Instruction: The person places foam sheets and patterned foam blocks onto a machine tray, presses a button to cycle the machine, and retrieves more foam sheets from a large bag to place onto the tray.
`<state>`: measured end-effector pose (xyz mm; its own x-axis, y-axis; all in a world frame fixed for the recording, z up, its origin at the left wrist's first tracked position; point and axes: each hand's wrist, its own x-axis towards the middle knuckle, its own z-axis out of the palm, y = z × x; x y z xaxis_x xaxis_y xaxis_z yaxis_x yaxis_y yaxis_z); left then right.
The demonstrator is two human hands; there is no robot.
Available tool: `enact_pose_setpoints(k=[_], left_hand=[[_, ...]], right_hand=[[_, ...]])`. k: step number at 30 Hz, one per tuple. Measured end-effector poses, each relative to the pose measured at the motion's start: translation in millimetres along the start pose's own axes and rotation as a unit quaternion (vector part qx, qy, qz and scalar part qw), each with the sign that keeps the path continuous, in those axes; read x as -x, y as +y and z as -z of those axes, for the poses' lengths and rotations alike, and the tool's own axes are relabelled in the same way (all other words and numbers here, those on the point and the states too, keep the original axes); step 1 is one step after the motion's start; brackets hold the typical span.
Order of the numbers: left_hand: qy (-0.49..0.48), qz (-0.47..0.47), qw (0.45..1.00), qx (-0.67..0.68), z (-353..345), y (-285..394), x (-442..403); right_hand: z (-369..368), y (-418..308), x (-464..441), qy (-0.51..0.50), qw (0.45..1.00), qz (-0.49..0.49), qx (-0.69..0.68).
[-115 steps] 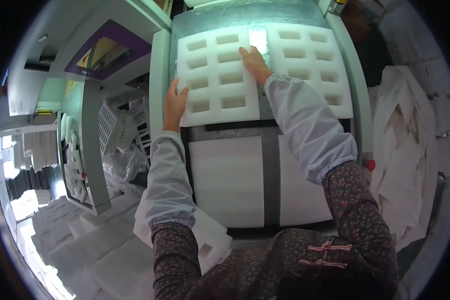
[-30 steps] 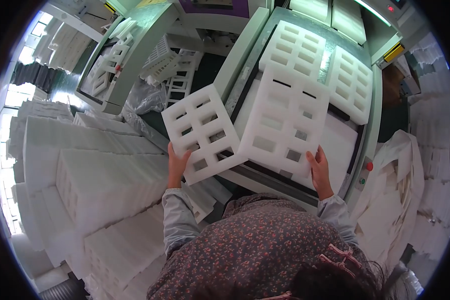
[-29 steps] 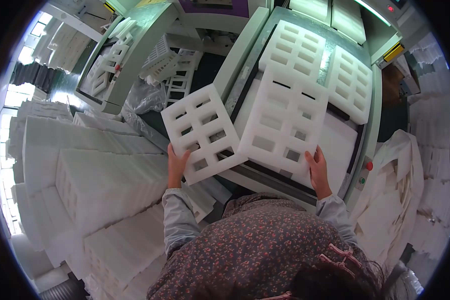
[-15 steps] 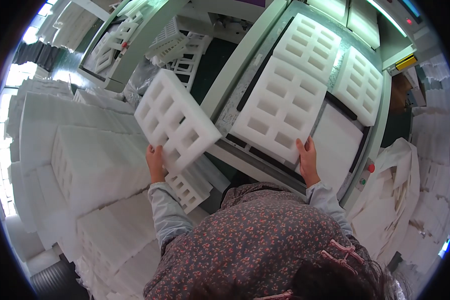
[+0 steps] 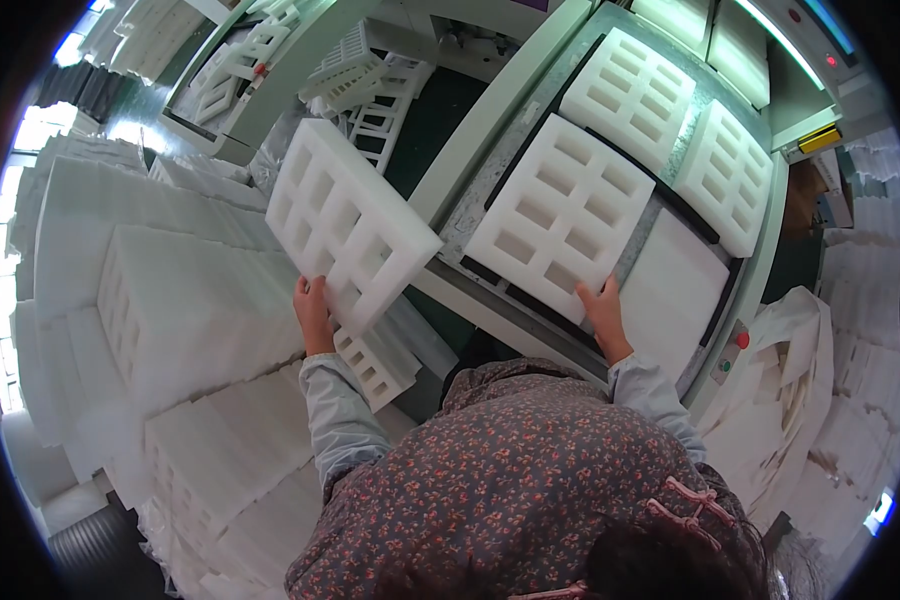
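My left hand [image 5: 313,310] grips the lower edge of a white foam panel with rectangular holes [image 5: 340,215], raised and tilted left of the machine bed. My right hand [image 5: 602,315] touches the front right corner of a second holed foam panel [image 5: 560,215], thumb and fingers apart. That second panel lies flat on the bed inside black bars [image 5: 540,300]. Behind it are two more holed panels, one at the back [image 5: 630,95] and one at the right [image 5: 725,180]. A plain white foam sheet [image 5: 670,285] lies right of my right hand.
Stacks of white foam [image 5: 200,310] fill the left side. A holed foam piece [image 5: 375,365] stands below the raised panel. On the machine's right edge are a red button [image 5: 742,340] and a green button [image 5: 725,366]. Loose white sheeting [image 5: 780,390] hangs at the right.
The panel under my right hand has shifted toward me, off the back panel and the black bar. My right hand moved slightly left. The raised panel in my left hand has tilted more upright.
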<state>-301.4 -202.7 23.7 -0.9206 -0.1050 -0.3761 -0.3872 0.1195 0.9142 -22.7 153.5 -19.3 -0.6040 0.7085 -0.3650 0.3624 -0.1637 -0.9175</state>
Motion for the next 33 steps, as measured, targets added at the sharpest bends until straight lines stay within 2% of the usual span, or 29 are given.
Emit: enact_pose_setpoints(k=[10, 14, 15, 17, 18, 20, 22, 23, 24, 25, 27, 30, 33], left_hand=[[-0.019, -0.068, 0.997, -0.039, -17, 21, -4], [-0.086, -0.127, 0.988, -0.033, -61, 67, 22], [-0.090, -0.158, 0.983, -0.029, -77, 78, 35], [-0.158, -0.207, 0.963, -0.066, -114, 91, 53], [-0.166, -0.207, 0.962, -0.067, -137, 95, 68], [-0.207, -0.348, 0.880, -0.247, -193, 96, 105], [-0.251, -0.419, 0.828, -0.276, -246, 63, 138], [-0.296, -0.349, 0.841, -0.289, -266, 66, 176], [-0.312, -0.414, 0.804, -0.292, -285, 48, 192], [-0.435, -0.262, 0.812, -0.290, -296, 55, 213], [-0.474, -0.341, 0.778, -0.231, -318, 14, 235], [-0.530, -0.296, 0.748, -0.268, -335, -20, 258], [-0.533, -0.295, 0.739, -0.286, -346, -58, 255]], right_hand=[[-7, 12, -6, 0.018, 0.996, 0.035, 0.077], [7, 3, -4, 0.049, 0.992, 0.065, 0.092], [15, -4, 2, 0.066, 0.992, 0.078, 0.077], [43, -42, 24, 0.057, 0.995, 0.079, 0.008], [60, -76, 41, 0.031, 0.994, 0.085, -0.061], [86, -126, 69, -0.026, 0.974, 0.101, -0.199], [110, -131, 91, 0.025, 0.982, 0.138, -0.126], [123, -121, 99, 0.029, 0.982, 0.138, -0.128], [139, -106, 105, 0.094, 0.987, 0.118, -0.052], [153, -93, 111, 0.158, 0.982, 0.096, 0.024], [178, -73, 125, 0.185, 0.982, 0.048, -0.002], [200, -13, 132, 0.209, 0.977, -0.008, -0.036], [205, 32, 122, 0.199, 0.979, -0.034, -0.038]])
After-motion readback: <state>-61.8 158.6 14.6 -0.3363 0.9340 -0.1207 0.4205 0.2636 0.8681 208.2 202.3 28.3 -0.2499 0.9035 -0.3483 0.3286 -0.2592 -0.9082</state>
